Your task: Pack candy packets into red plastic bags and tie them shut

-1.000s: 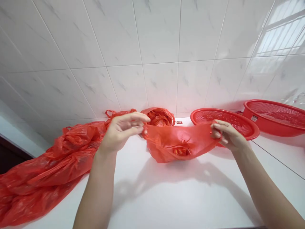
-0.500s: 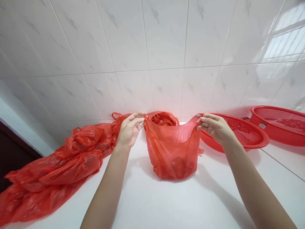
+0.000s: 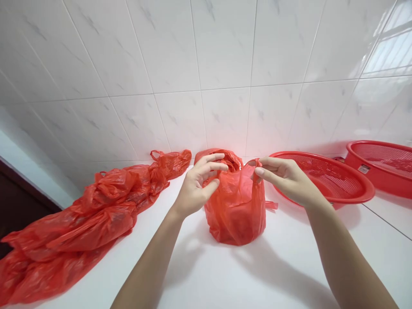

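Left hand (image 3: 195,189) and right hand (image 3: 288,178) both bare, fingers (image 3: 210,167) slim, tapered. Right thumbnail (image 3: 259,171) short, rounded; other nails too small to judge. Left wrist (image 3: 180,211) and right wrist (image 3: 316,202) narrow, bare. Left forearm (image 3: 152,257) and right forearm (image 3: 339,249) also bare, slender, smooth-outlined, thickening gradually toward the elbow end, where the lower frame border cuts both off.

We note a creased red plastic bag (image 3: 236,223), a smooth round red plastic colander (image 3: 360,196), glossy white rectangular tiles (image 3: 223,43).
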Motion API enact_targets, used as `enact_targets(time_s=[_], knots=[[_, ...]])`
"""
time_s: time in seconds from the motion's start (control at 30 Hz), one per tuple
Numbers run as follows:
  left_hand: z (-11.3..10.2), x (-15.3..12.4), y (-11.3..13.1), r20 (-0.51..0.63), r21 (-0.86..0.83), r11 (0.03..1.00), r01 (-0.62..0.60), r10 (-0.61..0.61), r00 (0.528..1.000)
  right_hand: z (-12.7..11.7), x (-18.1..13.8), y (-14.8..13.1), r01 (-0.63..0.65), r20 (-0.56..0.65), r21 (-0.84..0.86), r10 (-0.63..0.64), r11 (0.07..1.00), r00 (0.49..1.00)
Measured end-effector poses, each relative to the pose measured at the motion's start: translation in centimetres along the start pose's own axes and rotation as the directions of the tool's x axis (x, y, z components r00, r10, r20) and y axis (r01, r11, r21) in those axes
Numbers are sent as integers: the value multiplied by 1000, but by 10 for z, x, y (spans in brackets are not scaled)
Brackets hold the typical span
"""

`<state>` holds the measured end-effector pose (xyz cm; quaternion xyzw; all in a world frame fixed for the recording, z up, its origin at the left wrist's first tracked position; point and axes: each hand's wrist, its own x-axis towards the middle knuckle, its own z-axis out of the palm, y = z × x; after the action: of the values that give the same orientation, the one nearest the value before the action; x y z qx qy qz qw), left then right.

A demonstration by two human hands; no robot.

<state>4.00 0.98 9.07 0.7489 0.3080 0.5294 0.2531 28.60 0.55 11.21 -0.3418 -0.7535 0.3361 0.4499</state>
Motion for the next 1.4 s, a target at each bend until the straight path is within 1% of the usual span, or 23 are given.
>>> enact_targets(time_s=[0.1,0.27,0.4,0.47,0.57,0.63,0.7,0.83,0.87,0.93,1.07,1.13,1.3,1.4], knots=[[0,-3,2,10,138,988,-64,63,998,1,-1,1,8,-4,10,-8,1000,1000],[-3,-2,2,-38,151,988,-45,52,998,-2,-2,3,12,-21,-48,-13,999,1000],[-7,1,1,-98,217,975,-35,58,994,-6,-3,3,13,-47,-130,-19,991,999],[-9,1,1,-118,220,976,-5,32,992,-8,-3,4,19,-55,-150,-27,989,998],[-11,2,1,-146,179,982,62,-36,989,-9,-2,6,24,-61,-151,-33,988,998],[-13,2,2,-159,159,984,84,-59,986,-9,-2,6,22,-50,-146,-30,989,998],[-15,2,2,-131,182,981,74,-51,990,-8,-2,6,19,-29,-147,-23,989,999],[-19,1,2,0,269,962,40,-42,999,-6,-1,4,21,-3,-167,-22,986,1000],[-19,1,2,13,266,963,39,-44,999,-4,-1,4,25,-2,-171,-26,985,1000],[-19,1,2,-3,219,975,35,-35,999,-1,-1,5,32,-9,-176,-34,984,999],[-13,1,7,-120,82,997,13,-3,993,13,0,12,49,-24,-175,-54,983,998],[-10,0,10,-147,29,1000,4,0,989,22,1,15,75,-20,-149,-79,986,997],[-2,-2,13,-114,-74,997,-7,-2,994,49,1,14,146,-18,-46,-147,988,989],[3,-4,13,-107,-80,996,-29,20,994,60,1,11,160,-18,-11,-160,987,987]])
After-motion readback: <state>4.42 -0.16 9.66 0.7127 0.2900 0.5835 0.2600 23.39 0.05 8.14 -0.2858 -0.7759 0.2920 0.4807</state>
